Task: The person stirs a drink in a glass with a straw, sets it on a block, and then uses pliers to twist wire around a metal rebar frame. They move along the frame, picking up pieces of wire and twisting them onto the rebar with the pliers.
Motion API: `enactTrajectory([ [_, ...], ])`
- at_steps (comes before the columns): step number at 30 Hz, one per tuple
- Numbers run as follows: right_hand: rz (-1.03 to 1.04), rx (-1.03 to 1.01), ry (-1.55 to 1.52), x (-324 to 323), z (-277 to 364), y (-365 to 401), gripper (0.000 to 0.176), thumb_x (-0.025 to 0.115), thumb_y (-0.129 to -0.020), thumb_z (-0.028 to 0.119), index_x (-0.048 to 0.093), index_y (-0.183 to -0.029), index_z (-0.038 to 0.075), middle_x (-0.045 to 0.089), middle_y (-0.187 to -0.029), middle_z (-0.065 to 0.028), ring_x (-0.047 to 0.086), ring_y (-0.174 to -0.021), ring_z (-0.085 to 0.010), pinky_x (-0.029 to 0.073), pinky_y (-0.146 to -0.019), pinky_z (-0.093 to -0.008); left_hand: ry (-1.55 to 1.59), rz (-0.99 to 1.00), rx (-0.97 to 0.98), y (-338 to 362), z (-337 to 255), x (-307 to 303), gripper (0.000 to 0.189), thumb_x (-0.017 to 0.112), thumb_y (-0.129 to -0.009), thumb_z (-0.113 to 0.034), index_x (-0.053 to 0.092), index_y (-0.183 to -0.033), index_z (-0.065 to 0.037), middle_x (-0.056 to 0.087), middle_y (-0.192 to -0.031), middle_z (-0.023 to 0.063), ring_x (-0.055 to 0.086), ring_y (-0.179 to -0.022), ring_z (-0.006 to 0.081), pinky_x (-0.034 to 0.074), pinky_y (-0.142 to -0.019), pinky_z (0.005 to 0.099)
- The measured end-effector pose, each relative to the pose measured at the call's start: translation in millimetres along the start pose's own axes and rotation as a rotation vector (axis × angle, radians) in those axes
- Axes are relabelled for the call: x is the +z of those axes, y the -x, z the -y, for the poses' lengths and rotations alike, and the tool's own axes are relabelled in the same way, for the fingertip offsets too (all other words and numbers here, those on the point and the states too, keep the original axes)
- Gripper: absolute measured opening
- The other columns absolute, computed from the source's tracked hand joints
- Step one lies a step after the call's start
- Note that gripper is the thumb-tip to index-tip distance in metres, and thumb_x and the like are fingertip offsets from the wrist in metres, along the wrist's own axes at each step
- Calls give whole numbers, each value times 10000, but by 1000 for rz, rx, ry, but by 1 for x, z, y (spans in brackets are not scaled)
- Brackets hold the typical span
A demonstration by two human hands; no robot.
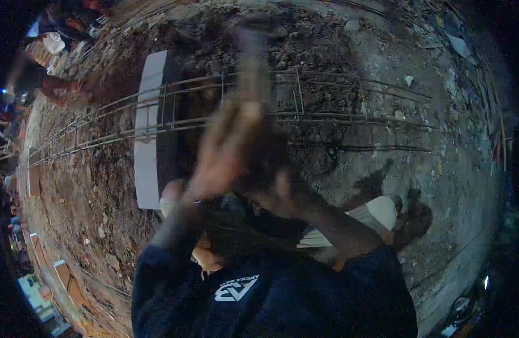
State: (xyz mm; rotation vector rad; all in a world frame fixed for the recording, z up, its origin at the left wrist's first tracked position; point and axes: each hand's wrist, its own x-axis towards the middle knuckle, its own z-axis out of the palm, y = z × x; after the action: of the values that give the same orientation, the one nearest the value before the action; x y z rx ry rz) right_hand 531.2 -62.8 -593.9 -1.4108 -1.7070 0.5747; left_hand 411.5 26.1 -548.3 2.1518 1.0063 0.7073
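Observation:
In the middle of the head view, a wooden-handled tool (pixel 254 79) points away from me, badly blurred by motion. My left hand (pixel 217 172) is closed around its brown wooden part. Close to its right is my right hand (pixel 282 188), smeared and in shadow, so I cannot tell what its fingers hold. Both hands overlap the near side of a steel rebar cage (pixel 299 115), whose long bars run across the view above dark soil. A pale block (pixel 148 135) lies across under the bars, left of my hands.
Rough, stony ground (pixel 101 208) surrounds me. A pale shoe (pixel 380 213) is at my right, casting shadows. At upper left, another person's limb (pixel 62 87) reaches near the bars. Orange-brown blocks (pixel 67 281) lie at lower left, and debris (pixel 462 48) lines the right edge.

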Motion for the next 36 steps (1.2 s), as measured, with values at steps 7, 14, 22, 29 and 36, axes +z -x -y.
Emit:
enactTrajectory([
  [7, -315, 905, -384, -67, -7, 60, 369, 508, -824, 148, 339, -1120, 9, 480, -835, -68, 516, -657, -139, 420, -472, -230, 321, 474, -38, -50, 16, 76, 516, 554, -791, -346, 434, -1126, 28, 476, -1079, 175, 468, -999, 255, 354, -871, 304],
  [14, -305, 1062, -630, -68, -9, 105, 498, 470, -801, 0, 241, -1243, 26, 463, -924, -85, 535, -796, -193, 471, -637, -308, 364, 161, 56, -40, 76, 120, 265, 496, -810, -227, 544, -804, 33, 561, -634, 162, 578, -603, 282, 442, -559, 370],
  [22, -111, 1379, -355, -68, -27, 77, 373, 438, -834, 70, 315, -1185, 39, 436, -949, -46, 504, -902, -170, 443, -764, -299, 526, 421, -263, -38, 99, 137, 316, 555, -780, -144, 470, -1045, 5, 491, -971, 197, 487, -912, 331, 393, -791, 388],
  [29, -91, 1262, -505, -63, -17, 43, 380, 452, -839, 145, 323, -1180, 39, 451, -928, -30, 456, -774, -117, 415, -694, -253, 610, 550, -275, -64, 100, 108, 267, 527, -794, -174, 489, -985, 7, 519, -933, 213, 501, -866, 362, 402, -755, 397],
  [36, -113, 1374, -337, -51, -6, 36, 421, 450, -810, 90, 297, -1200, 44, 475, -1020, -92, 514, -743, -127, 442, -683, -267, 624, 265, -161, -53, 107, 127, 179, 465, -778, -136, 580, -792, 1, 557, -694, 216, 549, -699, 372, 431, -621, 408],
])
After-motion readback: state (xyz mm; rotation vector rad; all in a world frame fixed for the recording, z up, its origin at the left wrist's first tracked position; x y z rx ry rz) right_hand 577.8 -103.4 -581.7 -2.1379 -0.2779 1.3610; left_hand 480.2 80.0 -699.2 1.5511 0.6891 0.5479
